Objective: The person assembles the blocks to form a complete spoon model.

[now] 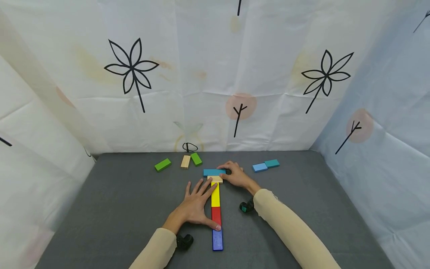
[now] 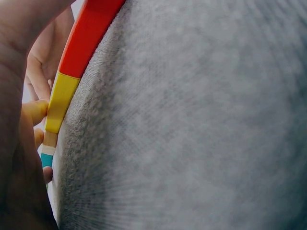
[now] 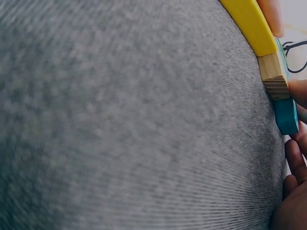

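Observation:
A column of flat blocks runs away from the person: a blue block (image 1: pixel 217 241), a red block (image 1: pixel 216 216) and a yellow block (image 1: pixel 215 195). Beyond it, a plain wooden block (image 1: pixel 217 179) and a longer teal block (image 1: pixel 211 172) lie crosswise, edge to edge. The left hand (image 1: pixel 194 207) spreads its fingers along the column's left side. Its thumb rests where red meets blue, and its index fingertip lies by the yellow block's far end. The right hand (image 1: pixel 237 176) pinches the teal block's right end, thumb on the near side and index finger on the far side.
On the grey table (image 1: pixel 134 201), a green block (image 1: pixel 162 164), another wooden block (image 1: pixel 185 161) and a second green block (image 1: pixel 196 159) lie at the back left. A light blue block (image 1: pixel 260 167) and a teal one (image 1: pixel 272 163) touch at the back right. Printed cloth (image 1: pixel 201 74) hangs behind.

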`<state>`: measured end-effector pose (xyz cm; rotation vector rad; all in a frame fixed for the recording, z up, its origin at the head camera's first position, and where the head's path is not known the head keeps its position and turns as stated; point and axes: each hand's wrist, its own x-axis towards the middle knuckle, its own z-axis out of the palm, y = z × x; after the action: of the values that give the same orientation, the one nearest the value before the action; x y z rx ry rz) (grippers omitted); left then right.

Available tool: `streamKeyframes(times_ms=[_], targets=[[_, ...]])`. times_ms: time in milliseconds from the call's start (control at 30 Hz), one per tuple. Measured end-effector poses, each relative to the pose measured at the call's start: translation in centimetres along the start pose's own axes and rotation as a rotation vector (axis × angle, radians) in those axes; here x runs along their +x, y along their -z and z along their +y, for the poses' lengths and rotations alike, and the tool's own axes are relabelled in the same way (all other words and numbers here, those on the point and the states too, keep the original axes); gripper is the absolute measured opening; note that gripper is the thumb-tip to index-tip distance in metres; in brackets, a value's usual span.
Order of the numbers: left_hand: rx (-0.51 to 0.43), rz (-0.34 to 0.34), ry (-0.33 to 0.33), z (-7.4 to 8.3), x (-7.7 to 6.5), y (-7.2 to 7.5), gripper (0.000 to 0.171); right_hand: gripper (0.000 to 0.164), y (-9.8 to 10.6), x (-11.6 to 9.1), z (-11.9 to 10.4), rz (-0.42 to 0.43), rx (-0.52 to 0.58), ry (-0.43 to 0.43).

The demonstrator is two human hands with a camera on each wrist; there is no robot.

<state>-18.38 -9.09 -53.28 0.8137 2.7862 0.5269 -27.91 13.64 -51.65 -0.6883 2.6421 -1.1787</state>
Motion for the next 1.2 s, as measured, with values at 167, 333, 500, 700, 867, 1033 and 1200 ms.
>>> streamKeyframes(times_ms=[167, 333, 500, 700, 867, 1033, 1200], targets=[[-0.001, -0.002, 0.001, 0.1, -0.1, 0.2, 0.134, 0.032, -0.2, 0.0, 0.3, 0.017, -0.011, 0.014], [-0.004, 0.004, -0.002, 0.1, -0.1, 0.1, 0.134, 0.034, -0.5, -0.1, 0.4, 0.028, -0.025, 0.034], [-0.002, 0.005, -0.004, -0.1, 0.1, -0.1, 0.133, 0.037, -0.6, -0.3, 0.4, 0.039, -0.054, 0.058], [0.003, -0.002, -0.003, -0.1, 0.2, -0.2, 0.133, 0.041, -0.8, -0.8, 0.1, 0.032, -0.111, 0.063], [0.005, -0.01, 0.001, -0.1, 0.2, -0.1, 0.134, 0.045, -0.8, -1.3, -0.2, 0.026, -0.143, 0.075], [0.004, -0.018, 0.01, -0.1, 0.3, -0.1, 0.134, 0.049, -1.0, -1.9, -0.3, 0.031, -0.167, 0.085], [0.001, -0.011, 0.008, -0.1, 0.2, -0.1, 0.136, 0.053, -1.1, -2.7, -0.7, 0.029, -0.217, 0.112]])
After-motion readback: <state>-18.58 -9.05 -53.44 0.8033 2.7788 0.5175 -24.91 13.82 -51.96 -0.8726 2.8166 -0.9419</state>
